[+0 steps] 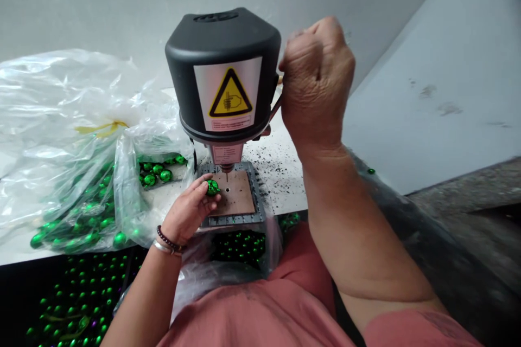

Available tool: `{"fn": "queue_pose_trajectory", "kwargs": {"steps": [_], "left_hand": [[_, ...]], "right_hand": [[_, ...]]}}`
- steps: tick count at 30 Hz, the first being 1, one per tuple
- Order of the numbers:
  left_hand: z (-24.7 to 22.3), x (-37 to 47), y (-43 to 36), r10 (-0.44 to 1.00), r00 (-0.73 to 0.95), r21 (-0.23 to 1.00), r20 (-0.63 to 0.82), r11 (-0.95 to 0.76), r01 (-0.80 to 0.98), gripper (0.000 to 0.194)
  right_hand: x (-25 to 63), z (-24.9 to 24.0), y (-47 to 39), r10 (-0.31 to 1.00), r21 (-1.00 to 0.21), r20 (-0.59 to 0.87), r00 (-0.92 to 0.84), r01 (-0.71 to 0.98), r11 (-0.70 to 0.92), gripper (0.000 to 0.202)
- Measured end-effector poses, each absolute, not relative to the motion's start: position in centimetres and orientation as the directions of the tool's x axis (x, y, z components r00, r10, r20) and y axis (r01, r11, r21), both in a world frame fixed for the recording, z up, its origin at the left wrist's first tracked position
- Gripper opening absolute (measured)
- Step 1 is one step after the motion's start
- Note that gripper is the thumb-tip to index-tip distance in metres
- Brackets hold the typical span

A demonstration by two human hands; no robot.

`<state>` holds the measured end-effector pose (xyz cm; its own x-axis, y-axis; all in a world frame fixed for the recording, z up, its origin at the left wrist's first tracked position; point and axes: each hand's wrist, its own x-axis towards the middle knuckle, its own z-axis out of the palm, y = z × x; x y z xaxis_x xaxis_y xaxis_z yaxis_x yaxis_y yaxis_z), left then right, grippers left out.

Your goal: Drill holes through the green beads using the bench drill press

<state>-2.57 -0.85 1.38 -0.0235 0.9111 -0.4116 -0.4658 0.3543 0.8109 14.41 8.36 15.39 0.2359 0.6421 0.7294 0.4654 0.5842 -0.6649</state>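
Between the thumb and fingers of my left hand [188,209] is a shiny green bauble [212,188]. It is just left of the thin drill bit [227,177] and apart from it. The bit points down over a small hole in a brown board [241,199], which lies on the dark base of the drill press [175,57]. Raised at the right of the black machine head, my right hand [318,84] is a fist around the feed lever [275,107]. Most of the lever is hidden by the fist.
Clear plastic bags [61,119] of green baubles, one tied with a yellow strip, lie at the left. Loose baubles [150,179] sit behind my left hand. Dark crumbs [280,173] litter the white table [295,195]. Many more baubles [87,287] fill dark containers below.
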Motion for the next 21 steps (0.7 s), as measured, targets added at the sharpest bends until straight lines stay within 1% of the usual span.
{"fn": "queue_pose_trajectory", "kwargs": {"steps": [3, 6, 8, 11, 14, 18, 21], "left_hand": [[1.3, -2.4, -0.5, 0.915, -0.062, 0.877, -0.398, 0.36, -0.318, 0.048], [0.7, -2.3, 0.1, 0.935, -0.099, 0.94, -0.34, 0.336, -0.059, 0.052], [0.1, -2.2, 0.7, 0.951, -0.113, 0.947, -0.286, 0.299, 0.115, 0.05], [-0.7, -2.0, 1.3, 0.968, -0.125, 0.916, -0.217, 0.246, 0.316, 0.046], [-1.0, -1.8, 1.5, 0.979, -0.118, 0.862, -0.165, 0.202, 0.464, 0.043], [-0.8, -1.4, 1.6, 0.988, -0.116, 0.778, -0.102, 0.152, 0.61, 0.043], [-0.5, -0.8, 1.6, 0.995, -0.076, 0.715, -0.064, 0.099, 0.692, 0.042]], "right_hand": [[14.5, 15.3, 8.4, 0.64, -0.667, 0.734, 0.228, 0.42, 0.615, 0.025], [14.5, 15.2, 8.5, 0.625, -0.657, 0.747, 0.227, 0.396, 0.642, 0.024], [14.5, 15.2, 8.6, 0.63, -0.662, 0.743, 0.227, 0.395, 0.637, 0.023], [14.6, 15.1, 8.6, 0.632, -0.663, 0.742, 0.224, 0.385, 0.642, 0.023], [14.6, 15.0, 8.6, 0.606, -0.641, 0.764, 0.222, 0.361, 0.677, 0.022], [14.7, 14.9, 8.6, 0.594, -0.628, 0.776, 0.213, 0.342, 0.699, 0.021], [14.7, 14.8, 8.6, 0.591, -0.625, 0.779, 0.212, 0.344, 0.701, 0.021]]}}
